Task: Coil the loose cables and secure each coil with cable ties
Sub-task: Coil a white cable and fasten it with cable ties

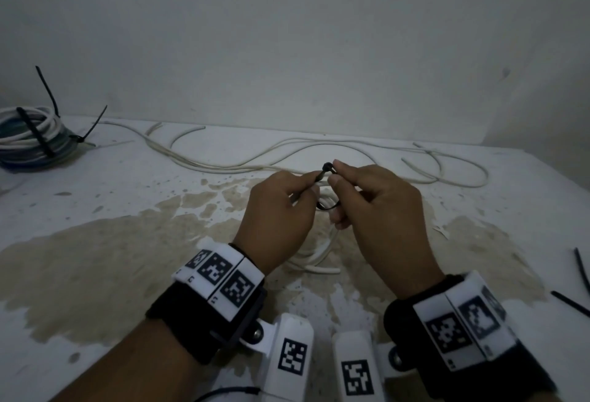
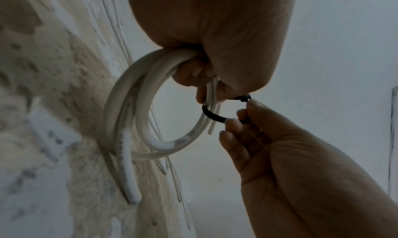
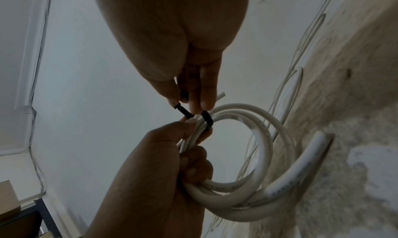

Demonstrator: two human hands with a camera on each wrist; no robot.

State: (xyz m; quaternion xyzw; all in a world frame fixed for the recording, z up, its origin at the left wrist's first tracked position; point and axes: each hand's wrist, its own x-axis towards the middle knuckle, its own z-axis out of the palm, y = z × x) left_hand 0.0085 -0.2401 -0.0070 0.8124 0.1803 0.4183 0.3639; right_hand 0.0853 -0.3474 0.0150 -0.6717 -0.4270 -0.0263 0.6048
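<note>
Left hand (image 1: 281, 207): curled round the white coil (image 2: 137, 126), thumb and forefinger pinching one end of the black cable tie (image 2: 212, 114).
Right hand (image 1: 380, 207): thumb and forefinger pinching the tie's other end at its head; remaining fingers loosely curled.
Coil: lifted over the stained table (image 1: 95, 261), near centre, tie looped round its strands but not yet drawn tight.
Slip risk: loosened left grip, turns springing apart.
Threading risk: tail missing the head, or entering reversed, so no lock.
Snag risk: stray cut end (image 2: 212, 128) left outside the loop.
Elsewhere: tied bundle (image 1: 30, 138) far left; loose cables (image 1: 287, 152) far centre; spare ties (image 1: 571, 302) near right.
</note>
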